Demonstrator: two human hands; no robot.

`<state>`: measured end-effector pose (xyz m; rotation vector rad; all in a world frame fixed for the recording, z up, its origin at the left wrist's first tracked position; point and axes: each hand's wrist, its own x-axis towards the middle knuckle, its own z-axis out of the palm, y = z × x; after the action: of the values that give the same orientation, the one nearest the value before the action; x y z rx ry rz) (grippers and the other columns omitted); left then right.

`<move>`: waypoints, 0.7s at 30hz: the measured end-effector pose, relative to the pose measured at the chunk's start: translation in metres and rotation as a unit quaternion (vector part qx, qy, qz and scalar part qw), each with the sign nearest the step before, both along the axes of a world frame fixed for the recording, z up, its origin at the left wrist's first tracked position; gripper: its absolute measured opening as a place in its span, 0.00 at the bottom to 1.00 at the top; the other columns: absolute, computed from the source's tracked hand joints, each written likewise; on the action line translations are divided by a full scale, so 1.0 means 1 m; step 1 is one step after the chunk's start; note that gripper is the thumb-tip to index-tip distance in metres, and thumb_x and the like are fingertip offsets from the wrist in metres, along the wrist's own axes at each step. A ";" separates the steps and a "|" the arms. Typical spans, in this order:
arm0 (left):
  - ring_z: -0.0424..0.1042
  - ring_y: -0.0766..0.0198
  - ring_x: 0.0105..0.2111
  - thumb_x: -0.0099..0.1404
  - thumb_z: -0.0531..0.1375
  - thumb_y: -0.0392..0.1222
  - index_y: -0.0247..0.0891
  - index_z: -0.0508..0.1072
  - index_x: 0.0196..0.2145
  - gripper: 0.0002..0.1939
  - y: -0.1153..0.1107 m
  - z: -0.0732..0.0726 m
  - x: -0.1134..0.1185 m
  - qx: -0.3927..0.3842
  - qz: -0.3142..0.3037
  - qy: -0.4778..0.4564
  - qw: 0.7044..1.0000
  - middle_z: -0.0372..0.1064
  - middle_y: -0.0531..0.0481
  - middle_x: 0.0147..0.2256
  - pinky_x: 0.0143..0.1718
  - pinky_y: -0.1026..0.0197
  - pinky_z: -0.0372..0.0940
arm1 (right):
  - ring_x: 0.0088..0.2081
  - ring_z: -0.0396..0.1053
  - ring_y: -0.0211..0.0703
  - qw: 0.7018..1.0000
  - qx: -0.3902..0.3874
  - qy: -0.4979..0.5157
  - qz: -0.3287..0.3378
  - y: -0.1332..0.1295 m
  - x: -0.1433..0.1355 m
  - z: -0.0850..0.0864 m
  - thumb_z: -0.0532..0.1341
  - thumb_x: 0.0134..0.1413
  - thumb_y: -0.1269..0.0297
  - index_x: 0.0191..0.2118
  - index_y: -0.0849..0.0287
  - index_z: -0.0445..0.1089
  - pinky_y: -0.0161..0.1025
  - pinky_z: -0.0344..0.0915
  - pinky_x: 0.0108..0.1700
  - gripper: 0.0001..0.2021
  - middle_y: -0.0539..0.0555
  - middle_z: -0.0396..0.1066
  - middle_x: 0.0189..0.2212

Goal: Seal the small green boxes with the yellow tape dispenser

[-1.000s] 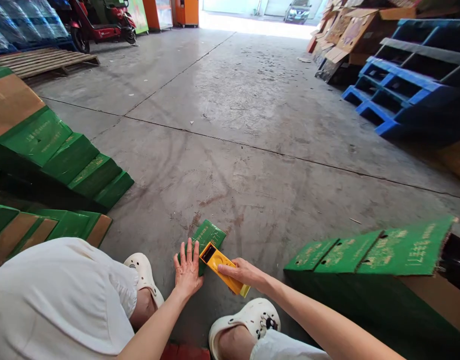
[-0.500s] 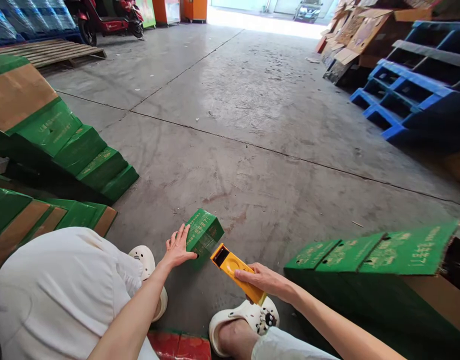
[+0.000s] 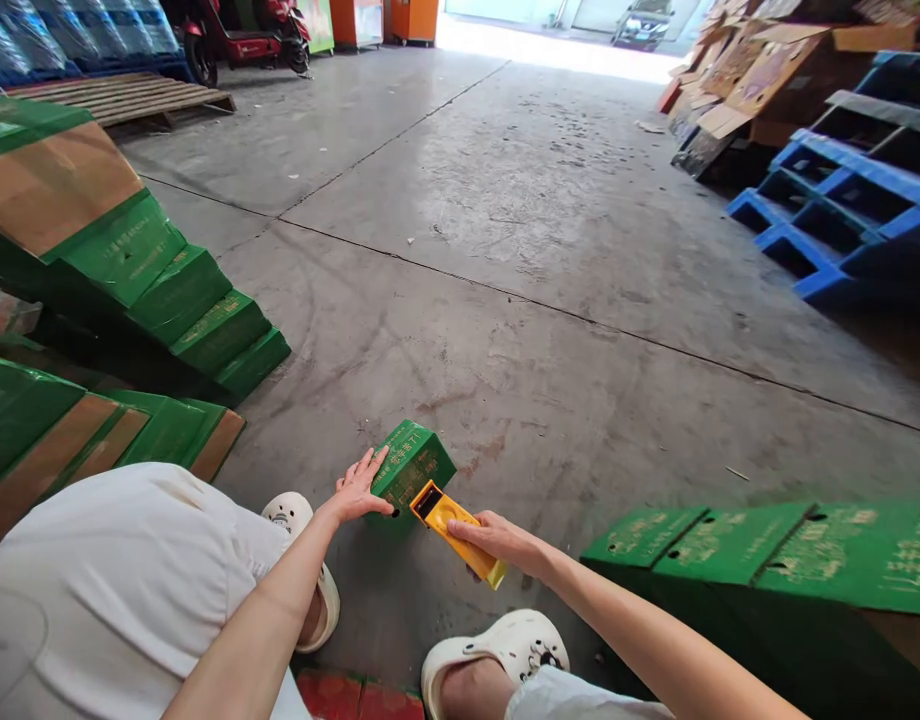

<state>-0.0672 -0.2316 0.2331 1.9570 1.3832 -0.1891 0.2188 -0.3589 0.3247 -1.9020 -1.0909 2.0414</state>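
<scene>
My left hand (image 3: 360,489) lies on the left end of a small green carton (image 3: 419,455) with pale printed lettering, its fingers spread over the top and the thumb stretched along the near edge. The carton rests on the concrete floor between and ahead of my feet. In my right hand (image 3: 490,538) is a yellow handheld device (image 3: 454,525) with a dark opening at its front end. My thumb presses on its upper face. That front end is right at the carton's near side; whether it touches cannot be made out.
Stacked green cartons (image 3: 197,300) lean at the left. More green cartons (image 3: 737,545) stand in a row at the right. Red boxes (image 3: 355,695) lie between my white clogs (image 3: 520,640). Blue pallets (image 3: 835,210), flattened cardboard (image 3: 767,85) and a red scooter (image 3: 242,40) stand farther off.
My right hand has brought the yellow device leftward and slightly up, closer to the carton's near side. My left hand stays on the carton. The view has shifted slightly.
</scene>
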 end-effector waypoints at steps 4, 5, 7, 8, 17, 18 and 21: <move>0.42 0.33 0.76 0.53 0.70 0.49 0.61 0.39 0.78 0.63 0.004 -0.005 -0.003 -0.011 0.002 -0.012 1.000 0.33 0.49 0.79 0.68 0.32 0.53 | 0.22 0.71 0.38 1.000 -0.008 0.002 0.001 0.015 -0.007 -0.001 0.64 0.55 0.29 0.31 0.59 0.71 0.31 0.64 0.25 0.32 0.53 0.76 0.25; 0.41 0.33 0.76 0.53 0.70 0.48 0.61 0.39 0.78 0.63 0.005 -0.005 -0.003 -0.016 0.004 -0.017 1.000 0.33 0.49 0.79 0.68 0.32 0.53 | 0.22 0.71 0.38 1.000 -0.012 0.004 0.001 0.018 -0.009 -0.001 0.64 0.55 0.29 0.31 0.59 0.71 0.31 0.65 0.25 0.31 0.53 0.76 0.25; 0.41 0.35 0.76 0.54 0.70 0.49 0.60 0.41 0.78 0.62 0.006 -0.005 -0.005 -0.020 0.013 -0.028 0.999 0.34 0.48 0.79 0.70 0.33 0.51 | 0.22 0.71 0.38 1.000 -0.016 0.005 0.002 0.023 -0.012 -0.002 0.64 0.56 0.30 0.31 0.59 0.71 0.31 0.64 0.24 0.31 0.53 0.76 0.25; 0.41 0.37 0.76 0.56 0.70 0.50 0.60 0.42 0.77 0.60 0.007 -0.004 -0.005 -0.018 0.022 -0.031 0.999 0.35 0.48 0.79 0.70 0.34 0.50 | 0.23 0.71 0.38 1.000 -0.015 0.005 0.004 0.025 -0.014 -0.002 0.64 0.57 0.30 0.31 0.59 0.71 0.31 0.64 0.24 0.31 0.53 0.76 0.25; 0.43 0.56 0.77 0.72 0.52 0.36 0.57 0.49 0.77 0.39 0.005 0.003 0.012 0.136 -0.009 -0.060 0.989 0.40 0.56 0.78 0.76 0.40 0.41 | 0.24 0.73 0.38 1.000 -0.002 0.013 0.010 0.049 -0.028 -0.003 0.64 0.58 0.31 0.31 0.60 0.73 0.30 0.65 0.26 0.31 0.54 0.77 0.25; 0.45 0.59 0.76 0.74 0.49 0.36 0.55 0.49 0.77 0.37 0.010 0.002 0.013 0.131 -0.012 -0.078 0.988 0.41 0.56 0.77 0.75 0.45 0.45 | 0.24 0.73 0.38 1.000 -0.004 0.015 0.010 0.051 -0.028 -0.002 0.64 0.58 0.31 0.31 0.60 0.73 0.30 0.65 0.26 0.31 0.54 0.77 0.25; 0.54 0.62 0.74 0.78 0.48 0.44 0.47 0.50 0.77 0.33 0.029 -0.001 0.016 0.096 0.029 -0.107 0.989 0.50 0.52 0.76 0.73 0.55 0.54 | 0.25 0.73 0.38 1.000 -0.008 0.016 0.013 0.055 -0.032 -0.002 0.64 0.58 0.31 0.30 0.59 0.72 0.30 0.65 0.27 0.31 0.54 0.78 0.27</move>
<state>-0.0507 -0.2028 0.2322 2.0222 1.3550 0.1835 0.1873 -0.3034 0.3230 -1.8658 -1.1003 2.0934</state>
